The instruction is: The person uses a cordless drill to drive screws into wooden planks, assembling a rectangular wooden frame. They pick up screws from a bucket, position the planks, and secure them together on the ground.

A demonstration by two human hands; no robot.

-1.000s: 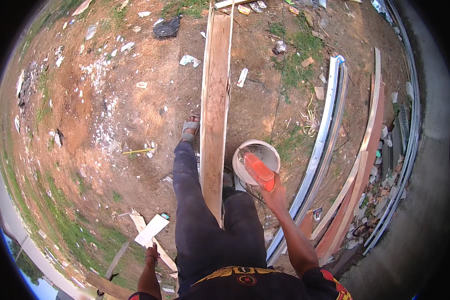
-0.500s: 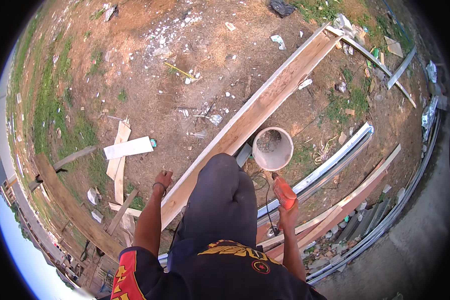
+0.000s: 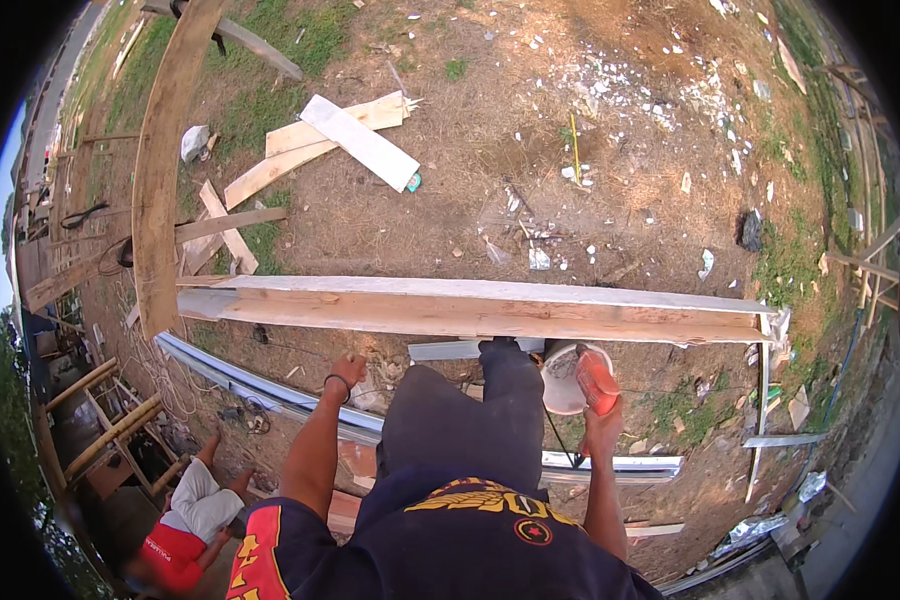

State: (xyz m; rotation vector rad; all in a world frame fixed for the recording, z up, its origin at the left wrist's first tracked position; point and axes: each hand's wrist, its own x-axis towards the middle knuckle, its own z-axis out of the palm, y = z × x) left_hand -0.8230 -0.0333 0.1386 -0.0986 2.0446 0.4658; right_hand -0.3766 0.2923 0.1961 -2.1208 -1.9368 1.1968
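Note:
My right hand (image 3: 602,424) grips an orange corded power drill (image 3: 597,380), held over the edge of a pale bucket (image 3: 560,392). The drill hides part of the bucket, and grey material shows inside it. My left hand (image 3: 347,369), with a dark band at the wrist, hangs over the ground with curled fingers; anything inside them is hidden. Just beyond both hands, a long wooden trough of joined boards (image 3: 470,306) lies crosswise, its far edge whitish. My bent legs (image 3: 450,415) are between my hands, close to the trough's near side.
Crossed boards (image 3: 360,142) lie at far left, near a raised weathered plank (image 3: 165,170). Metal channels (image 3: 270,385) stretch behind my left arm. Another person in a red shirt (image 3: 170,558) sits at lower left. White debris (image 3: 620,95) litters the ground at the far right.
My view has turned left, so the trough now runs across it instead of slanting. The drill has come over the bucket's rim. The seated person has come into view.

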